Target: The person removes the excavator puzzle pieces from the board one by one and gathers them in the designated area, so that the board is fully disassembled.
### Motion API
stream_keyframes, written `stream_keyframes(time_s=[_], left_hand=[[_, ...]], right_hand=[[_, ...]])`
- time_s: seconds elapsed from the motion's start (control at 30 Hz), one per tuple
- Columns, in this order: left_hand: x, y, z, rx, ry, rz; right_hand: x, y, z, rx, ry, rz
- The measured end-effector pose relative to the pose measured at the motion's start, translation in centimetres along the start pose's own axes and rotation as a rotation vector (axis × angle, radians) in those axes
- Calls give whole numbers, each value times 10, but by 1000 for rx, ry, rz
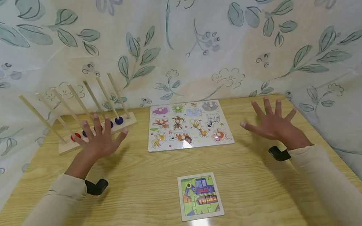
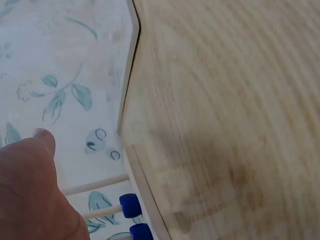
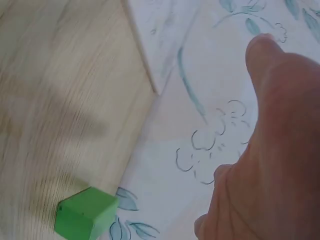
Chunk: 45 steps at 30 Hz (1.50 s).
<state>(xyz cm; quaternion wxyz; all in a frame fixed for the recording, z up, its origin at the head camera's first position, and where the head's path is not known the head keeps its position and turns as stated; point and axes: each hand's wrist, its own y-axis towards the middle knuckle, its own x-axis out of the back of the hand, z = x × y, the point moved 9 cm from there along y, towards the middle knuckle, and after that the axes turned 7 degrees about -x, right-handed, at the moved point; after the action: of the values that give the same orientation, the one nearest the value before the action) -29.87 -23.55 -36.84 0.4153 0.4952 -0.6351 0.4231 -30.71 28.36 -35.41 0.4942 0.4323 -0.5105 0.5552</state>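
My left hand (image 1: 98, 142) is raised over the left of the table with fingers spread, holding nothing. Behind it stands a wooden peg rack (image 1: 128, 122) with several upright rods and red and blue beads on its base; the hand hides part of it. In the left wrist view a blue bead (image 2: 131, 205) shows on a rod. My right hand (image 1: 275, 124), also spread and holding nothing, hovers at the right. Mostly hidden behind it in the head view is a green block (image 3: 86, 214), plain in the right wrist view.
An animal knob puzzle board (image 1: 188, 125) lies at the back middle of the wooden table (image 1: 137, 204). Nearer the front lies a small framed jigsaw (image 1: 200, 196) picturing an excavator. A floral cloth (image 1: 175, 55) hangs behind the table. Each wrist wears a black strap mount (image 1: 97, 187).
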Motion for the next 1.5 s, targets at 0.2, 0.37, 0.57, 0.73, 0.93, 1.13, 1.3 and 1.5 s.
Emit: stream_keyframes(time_s=[0.2,0.37,0.57,0.73,0.93,1.13,1.3,1.5], left_hand=[[-4,-5,-12,-129,28,-27],[-14,-11,-28,-250,-7,-2],[-24,-19,-46,-397,-134,23],[-27,-25,-52,-450,-151,25],[-30,-32,-61,-470,-143,21],[-26,-40,-77,-528,-153,-32],[-26,-48,-89,-578,-175,-23],[-27,-62,-104,-631,-220,11]], right_hand=[[-9,-9,11,44,19,29],[-16,-22,23,94,33,47],[-23,-43,44,188,88,84],[-26,-55,65,281,190,103],[-25,-64,86,355,249,93],[-26,-73,103,429,303,58],[-27,-77,116,493,344,55],[-34,-81,125,498,385,121]])
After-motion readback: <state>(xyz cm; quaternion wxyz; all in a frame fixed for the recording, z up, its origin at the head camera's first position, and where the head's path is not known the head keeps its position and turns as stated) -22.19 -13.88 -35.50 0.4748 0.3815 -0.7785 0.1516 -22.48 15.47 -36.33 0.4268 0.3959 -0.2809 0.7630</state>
